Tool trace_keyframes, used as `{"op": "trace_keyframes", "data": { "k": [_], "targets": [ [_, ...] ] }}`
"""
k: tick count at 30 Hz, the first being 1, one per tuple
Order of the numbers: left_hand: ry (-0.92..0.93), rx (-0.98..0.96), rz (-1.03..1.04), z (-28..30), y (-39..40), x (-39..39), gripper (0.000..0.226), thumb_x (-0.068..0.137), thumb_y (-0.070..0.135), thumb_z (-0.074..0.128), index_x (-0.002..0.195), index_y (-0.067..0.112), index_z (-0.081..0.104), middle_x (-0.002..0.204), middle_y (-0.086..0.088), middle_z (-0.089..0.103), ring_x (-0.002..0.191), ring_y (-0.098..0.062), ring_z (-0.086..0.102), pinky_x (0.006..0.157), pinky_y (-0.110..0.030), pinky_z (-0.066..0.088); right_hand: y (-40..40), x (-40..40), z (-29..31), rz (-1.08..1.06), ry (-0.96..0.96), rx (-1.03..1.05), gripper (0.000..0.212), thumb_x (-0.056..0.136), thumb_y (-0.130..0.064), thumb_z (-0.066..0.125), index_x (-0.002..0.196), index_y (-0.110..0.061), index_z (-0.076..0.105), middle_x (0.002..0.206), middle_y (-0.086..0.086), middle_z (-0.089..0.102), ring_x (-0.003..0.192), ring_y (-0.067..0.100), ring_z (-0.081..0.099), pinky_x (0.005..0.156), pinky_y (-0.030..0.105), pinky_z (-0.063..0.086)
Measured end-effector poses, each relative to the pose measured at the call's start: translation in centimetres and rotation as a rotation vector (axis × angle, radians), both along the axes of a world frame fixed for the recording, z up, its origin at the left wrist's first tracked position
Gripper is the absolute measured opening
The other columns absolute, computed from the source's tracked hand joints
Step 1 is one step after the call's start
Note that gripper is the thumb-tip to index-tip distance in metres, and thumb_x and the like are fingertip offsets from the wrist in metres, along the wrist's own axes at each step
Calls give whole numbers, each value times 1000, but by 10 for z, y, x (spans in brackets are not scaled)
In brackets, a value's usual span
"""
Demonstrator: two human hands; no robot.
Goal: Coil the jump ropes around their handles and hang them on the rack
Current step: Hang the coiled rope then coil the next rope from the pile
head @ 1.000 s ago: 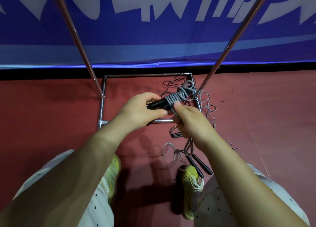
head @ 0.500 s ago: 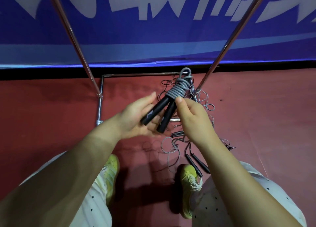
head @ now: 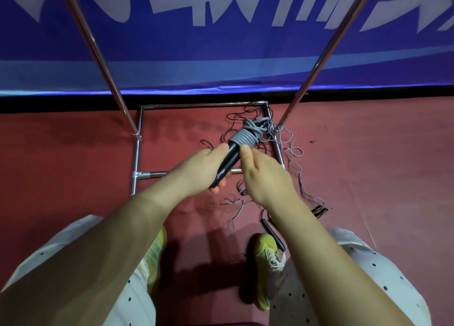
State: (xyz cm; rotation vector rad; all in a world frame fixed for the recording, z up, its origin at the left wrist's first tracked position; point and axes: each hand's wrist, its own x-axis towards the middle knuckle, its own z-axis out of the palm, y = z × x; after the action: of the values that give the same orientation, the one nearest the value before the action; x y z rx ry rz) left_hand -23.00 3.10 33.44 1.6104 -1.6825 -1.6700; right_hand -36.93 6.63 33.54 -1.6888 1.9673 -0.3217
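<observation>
Near the frame's middle, the left hand (head: 196, 171) grips the black handles (head: 227, 164), which carry a grey rope coil (head: 243, 137). The right hand (head: 264, 176) pinches them beside the coil. Below lies a tangle of loose ropes (head: 292, 151) across the rack base (head: 137, 151). Two rack poles (head: 98, 48) rise toward the upper corners. Two yellow shoes (head: 266, 257) stand on the red floor (head: 61, 178).

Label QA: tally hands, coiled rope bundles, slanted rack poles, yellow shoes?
Hands: 2, left hand, right hand
Coiled jump rope: 1
Rack poles: 2, left rack pole, right rack pole
Yellow shoes: 2, left shoe, right shoe
Total: 7
Loose ropes: tangled, uncountable.
</observation>
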Motion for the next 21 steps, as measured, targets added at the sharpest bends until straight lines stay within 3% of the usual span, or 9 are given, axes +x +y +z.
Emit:
{"op": "trace_keyframes", "data": {
  "k": [3,6,9,13,16,19,21],
  "targets": [
    [28,-8,57,-3,-5,5,53,92,54,31,71,14,58,51,2,58,46,-15,51,50,-26,33,-5,-8,0,-51,-295,123,63,99,-56,13,79,-17,58,82,5,64,80,23,58,76,36,44],
    [199,159,200,2,-11,15,54,100,46,26,71,13,58,53,0,55,44,-15,48,47,-23,29,-9,-16,-7,-154,-679,211,73,100,-56,13,61,-14,57,52,0,54,52,14,56,64,29,43],
    [257,206,193,7,-15,24,55,100,45,24,73,12,59,54,0,56,47,-16,49,50,-25,30,-11,-18,-10,-181,-840,185,62,104,-44,24,70,-10,64,51,-1,50,49,14,51,67,33,46],
    [305,237,191,12,-16,27,57,99,46,24,74,10,60,57,-2,56,49,-18,49,51,-26,30,-10,-18,-4,-170,-937,239,42,102,-28,40,75,-8,64,49,-5,47,45,9,40,47,18,39],
    [292,248,193,12,-18,31,56,99,47,25,76,10,60,59,-2,56,50,-17,50,51,-26,31,-9,-17,-2,-155,-935,211,32,99,-22,49,74,-9,64,49,-6,51,46,8,44,49,18,42],
    [195,215,204,8,-17,30,48,98,48,33,77,14,60,57,4,54,51,-12,46,51,-24,32,-7,-15,-3,-55,-636,75,30,94,-25,60,64,-17,61,52,-8,55,53,12,47,57,28,41],
    [150,179,209,3,-16,28,41,97,48,41,79,16,60,59,6,53,51,-9,43,51,-22,34,-6,-13,-2,10,-467,-1,31,91,-27,64,61,-20,56,53,-9,54,52,9,46,55,27,39]
  ]
}}
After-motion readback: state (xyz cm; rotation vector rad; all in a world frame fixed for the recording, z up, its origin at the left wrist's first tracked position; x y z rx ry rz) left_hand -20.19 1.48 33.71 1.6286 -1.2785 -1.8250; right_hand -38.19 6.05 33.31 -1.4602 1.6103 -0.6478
